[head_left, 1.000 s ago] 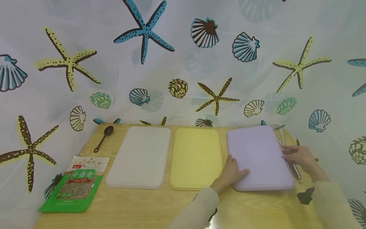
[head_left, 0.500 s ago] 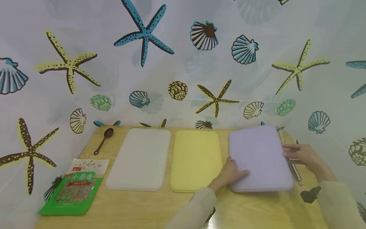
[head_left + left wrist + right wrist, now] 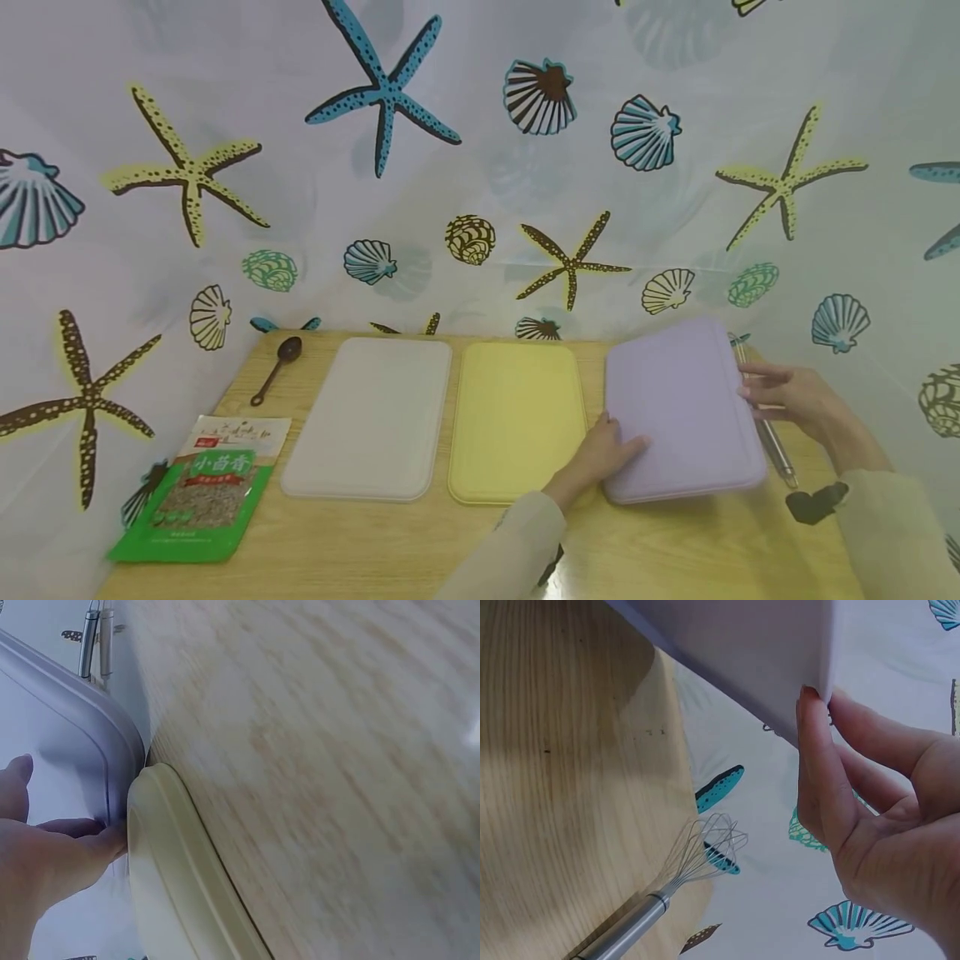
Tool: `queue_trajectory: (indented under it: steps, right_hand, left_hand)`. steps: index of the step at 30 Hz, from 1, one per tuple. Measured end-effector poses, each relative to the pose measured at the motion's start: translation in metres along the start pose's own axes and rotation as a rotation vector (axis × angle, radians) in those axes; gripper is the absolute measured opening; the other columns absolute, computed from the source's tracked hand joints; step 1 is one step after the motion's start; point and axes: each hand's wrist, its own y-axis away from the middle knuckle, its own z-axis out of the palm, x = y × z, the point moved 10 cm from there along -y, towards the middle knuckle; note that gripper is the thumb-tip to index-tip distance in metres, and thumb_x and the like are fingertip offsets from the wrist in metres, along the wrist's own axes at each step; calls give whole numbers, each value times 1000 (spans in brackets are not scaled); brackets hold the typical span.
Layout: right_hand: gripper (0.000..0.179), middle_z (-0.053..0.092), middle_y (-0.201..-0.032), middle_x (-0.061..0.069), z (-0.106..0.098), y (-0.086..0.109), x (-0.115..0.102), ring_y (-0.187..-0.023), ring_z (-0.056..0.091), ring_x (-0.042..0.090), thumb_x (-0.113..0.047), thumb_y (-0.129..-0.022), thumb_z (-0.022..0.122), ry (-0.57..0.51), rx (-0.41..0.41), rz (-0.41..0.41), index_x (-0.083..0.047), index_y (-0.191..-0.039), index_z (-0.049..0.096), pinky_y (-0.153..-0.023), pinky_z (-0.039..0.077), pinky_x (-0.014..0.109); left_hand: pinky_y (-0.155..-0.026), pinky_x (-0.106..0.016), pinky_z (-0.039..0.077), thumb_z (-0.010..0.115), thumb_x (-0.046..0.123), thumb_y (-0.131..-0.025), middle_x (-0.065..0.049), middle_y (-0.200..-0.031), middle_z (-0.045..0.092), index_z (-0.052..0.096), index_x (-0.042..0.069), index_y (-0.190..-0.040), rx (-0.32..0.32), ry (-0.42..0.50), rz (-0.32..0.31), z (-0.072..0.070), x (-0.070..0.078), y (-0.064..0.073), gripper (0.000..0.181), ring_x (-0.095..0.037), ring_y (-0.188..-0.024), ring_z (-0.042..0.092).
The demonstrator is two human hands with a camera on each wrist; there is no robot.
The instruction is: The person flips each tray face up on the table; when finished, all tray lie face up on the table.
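A purple tray (image 3: 678, 417) with rounded corners is tilted up, its right side higher than its left. My right hand (image 3: 798, 408) pinches the raised right edge; in the right wrist view the thumb and fingertips meet on the tray's rim (image 3: 826, 652). On the left edge my left hand (image 3: 596, 454) grips, the thumb over the face and the fingers at the side. In the left wrist view those fingers lie between the purple tray and the yellow tray (image 3: 176, 855). A metal whisk (image 3: 664, 896) lies on the table beneath the right hand.
The flat yellow tray (image 3: 517, 425) and a white tray (image 3: 367, 417) lie left of the purple one. Farther left are a brown spoon (image 3: 277, 367) and a green seed packet (image 3: 202, 492). A patterned curtain (image 3: 450, 167) closes off the table's back and sides.
My right hand has moved up slightly, raising the purple tray's right side and steepening its tilt. The left hand stays at the left edge.
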Motion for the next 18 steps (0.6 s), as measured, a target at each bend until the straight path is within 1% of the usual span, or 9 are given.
queue_trajectory:
  steps: [5,9,13,18]
  right_hand:
    - [74,66,-93,-10,1,2,-13,-85,68,10,-11,-89,69,-36,-5,-18,13,-144,26,-80,58,32]
    - [74,65,-95,-10,2,3,-23,-86,68,10,-12,-89,69,-37,-13,-27,13,-144,27,-80,58,31]
    - [74,65,-97,-10,5,4,-28,-87,67,8,-15,-90,69,-35,-20,-17,12,-145,28,-80,57,29]
    - [76,61,-103,-7,8,5,-34,-89,65,5,-20,-89,70,2,-1,-2,9,-146,29,-83,56,28]
  left_hand:
    - [-111,-40,35,58,43,-94,-28,-146,38,48,-11,-133,-27,28,6,-1,2,3,67,-38,-134,40]
    - [-110,-40,36,57,42,-95,-24,-144,42,48,-8,-135,-46,49,-2,-2,5,9,66,-36,-134,40]
    - [-108,-41,39,56,40,-95,-25,-142,44,47,-9,-136,-66,74,-8,-5,11,19,64,-38,-132,42]
    - [-104,-40,43,56,35,-96,-28,-136,49,48,-11,-133,-89,82,28,-7,19,31,60,-39,-127,48]
